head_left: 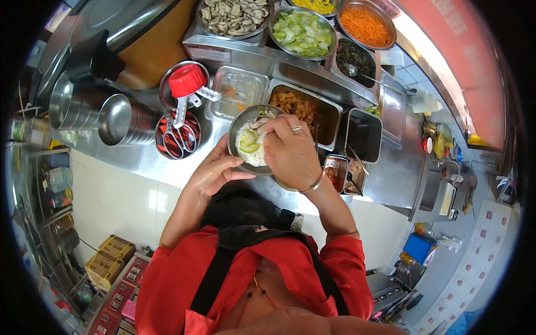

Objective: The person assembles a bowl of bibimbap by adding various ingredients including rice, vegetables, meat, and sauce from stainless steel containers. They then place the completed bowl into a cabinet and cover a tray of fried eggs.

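My left hand [216,170] grips the side of a round metal bowl [244,119], its thumb on the rim. White rice [254,158] lies in the bowl, topped with pale green vegetable slices [248,143] and sliced mushrooms [259,121] at the far side. Over the bowl's right part, my right hand [293,149] is closed with its fingers bent down toward the food. The hand itself hides its fingertips and whatever they hold. Just beyond it stands a deep steel pan of brown chunky food [294,106].
Farther back are bowls of mushrooms [234,15], green slices [301,33] and carrot shreds [365,27]. At left stand stacked metal bowls [120,120], scissors [177,137] in a container, and a red-topped tool [187,81]. Small sauce containers [336,172] sit right of my right hand.
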A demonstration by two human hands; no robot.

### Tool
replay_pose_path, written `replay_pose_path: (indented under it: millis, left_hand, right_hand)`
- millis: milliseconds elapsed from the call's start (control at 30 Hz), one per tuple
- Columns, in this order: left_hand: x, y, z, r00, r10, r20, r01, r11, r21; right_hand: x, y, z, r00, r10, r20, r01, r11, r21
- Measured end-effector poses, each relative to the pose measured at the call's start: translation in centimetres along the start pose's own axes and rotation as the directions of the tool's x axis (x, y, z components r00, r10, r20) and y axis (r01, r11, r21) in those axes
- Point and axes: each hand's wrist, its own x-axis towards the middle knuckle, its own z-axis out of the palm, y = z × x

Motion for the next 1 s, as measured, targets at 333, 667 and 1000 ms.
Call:
replay_pose_path:
  millis: [333,667,1000]
  left_hand:
    - [0.1,0.3,0.3,1.000,-0.001,-0.018,0.001,1.000,-0.020]
    - [0.5,1.3,1.3,1.000,-0.010,0.003,0.010,0.998,0.067]
    - [2.4,3.9,1.0,0.994,0.052,-0.092,-0.051,0.999,0.009]
  right_hand:
    - [-0.9,1.6,-1.7,0.999,0.031,0.030,-0.032,0.999,0.042]
    - [2.3,0.5,1.6,0.973,-0.227,-0.029,0.228,0.971,0.067]
    - [9.2,18.8,-4.5,0.942,0.128,-0.309,-0.140,0.990,-0.018]
